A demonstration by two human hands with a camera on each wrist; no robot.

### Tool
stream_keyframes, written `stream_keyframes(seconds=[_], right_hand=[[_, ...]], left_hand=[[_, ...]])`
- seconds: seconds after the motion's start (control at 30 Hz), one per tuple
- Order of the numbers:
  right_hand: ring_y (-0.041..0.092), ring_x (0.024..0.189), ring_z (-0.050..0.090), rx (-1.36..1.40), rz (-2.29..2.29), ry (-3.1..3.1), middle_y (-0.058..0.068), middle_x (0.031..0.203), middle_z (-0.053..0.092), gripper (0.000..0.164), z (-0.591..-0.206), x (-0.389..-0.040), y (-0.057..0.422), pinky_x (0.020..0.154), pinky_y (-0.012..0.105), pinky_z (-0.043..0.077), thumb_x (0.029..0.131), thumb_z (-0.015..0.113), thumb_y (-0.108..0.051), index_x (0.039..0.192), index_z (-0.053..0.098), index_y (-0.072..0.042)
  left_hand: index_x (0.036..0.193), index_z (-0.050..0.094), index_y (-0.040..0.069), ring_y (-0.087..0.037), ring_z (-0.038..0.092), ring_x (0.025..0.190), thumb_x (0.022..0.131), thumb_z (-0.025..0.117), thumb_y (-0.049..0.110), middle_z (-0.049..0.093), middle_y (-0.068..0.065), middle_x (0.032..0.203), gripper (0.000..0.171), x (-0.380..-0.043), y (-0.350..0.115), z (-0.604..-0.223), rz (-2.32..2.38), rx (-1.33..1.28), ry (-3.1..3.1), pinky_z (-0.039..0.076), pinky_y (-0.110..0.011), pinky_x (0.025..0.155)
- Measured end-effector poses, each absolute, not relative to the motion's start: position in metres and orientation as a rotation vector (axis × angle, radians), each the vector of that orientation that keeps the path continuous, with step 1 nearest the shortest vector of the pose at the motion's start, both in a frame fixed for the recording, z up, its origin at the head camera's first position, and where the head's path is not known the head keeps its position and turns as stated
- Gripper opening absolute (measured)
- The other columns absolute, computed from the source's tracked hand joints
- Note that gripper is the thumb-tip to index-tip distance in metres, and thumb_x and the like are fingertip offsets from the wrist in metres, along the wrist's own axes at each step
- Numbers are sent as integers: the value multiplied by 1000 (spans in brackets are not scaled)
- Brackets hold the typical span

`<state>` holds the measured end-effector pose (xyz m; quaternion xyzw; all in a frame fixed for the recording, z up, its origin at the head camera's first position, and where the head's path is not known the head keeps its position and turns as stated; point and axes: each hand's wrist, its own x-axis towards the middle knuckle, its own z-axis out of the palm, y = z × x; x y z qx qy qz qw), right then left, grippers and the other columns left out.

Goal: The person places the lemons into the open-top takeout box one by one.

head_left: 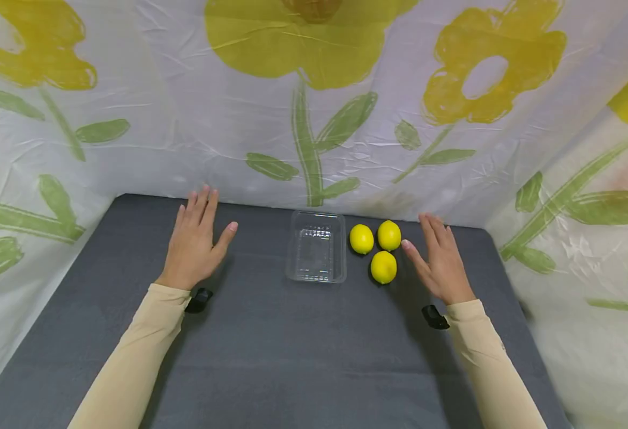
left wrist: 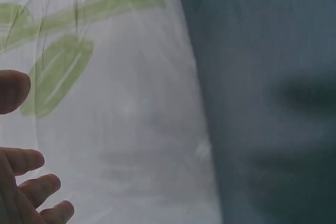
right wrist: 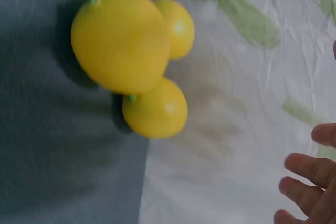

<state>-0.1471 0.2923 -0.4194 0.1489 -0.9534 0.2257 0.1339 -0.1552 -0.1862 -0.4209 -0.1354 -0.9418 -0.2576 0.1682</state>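
And here they are, three bright yellow, rounded lemons clustered just to the right of the clear, rectangular, thin plastic tray, and that sideways relation is what matters! The fruit sits between the tray and the bare right hand, much the nearer hand, its thumb just beside the bunch. That hand is spread wide, fingers straight, with hold of nothing. Over on the tray's left, well apart, the bare left hand is just as open and just as unladen.

Look at the lie: the closest lemon right by the tray's side, a second lemon farther right, a third lemon on the tray's near right. The tray's long axis points away from the person, its walls glossy, its base ribbed. Smooth skins on the fruit, too, little green stem nubs showing in the right wrist view! Beneath the tray, a matte dark-grey cloth-covered worktop; behind it, a wrinkled white sheet with yellow flowers.
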Motion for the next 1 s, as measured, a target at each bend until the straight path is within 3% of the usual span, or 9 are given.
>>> stream_keyframes(seconds=[0.17,0.3,0.47,0.7,1.0], right_hand=[[49,144,30,363,863,-2804,25,160,29,74,-424,-140,283,111,68,29,104,58,-42,162,26,-8],[47,141,36,349,956,-2781,24,157,36,73,-429,-138,277,108,66,35,102,63,-39,160,31,-7],[43,142,38,285,1012,-2775,22,155,41,75,-436,-135,271,111,62,35,99,67,-41,156,37,-4],[43,142,39,241,1075,-2771,23,153,44,77,-447,-129,268,112,61,34,94,75,-38,153,42,0],[42,142,39,165,1086,-2836,23,154,43,85,-461,-126,271,113,59,34,89,80,-40,152,42,3]], left_hand=[[161,17,1,-35,8,155,106,50,47,16,-21,166,80,-153,-166,-443,-914,-429,-2705,10,-55,123],[163,13,5,-35,9,155,103,53,51,12,-15,169,86,-149,-146,-459,-1083,-420,-2783,13,-59,121],[164,6,10,-36,9,154,99,58,57,5,-12,170,96,-146,-121,-476,-1310,-405,-2866,17,-65,118],[165,3,14,-35,11,154,87,73,61,4,-12,170,115,-147,-94,-494,-1509,-382,-2912,23,-63,117],[165,-1,18,-35,10,154,75,82,64,0,-10,170,131,-150,-77,-508,-1605,-410,-2887,24,-64,116]])
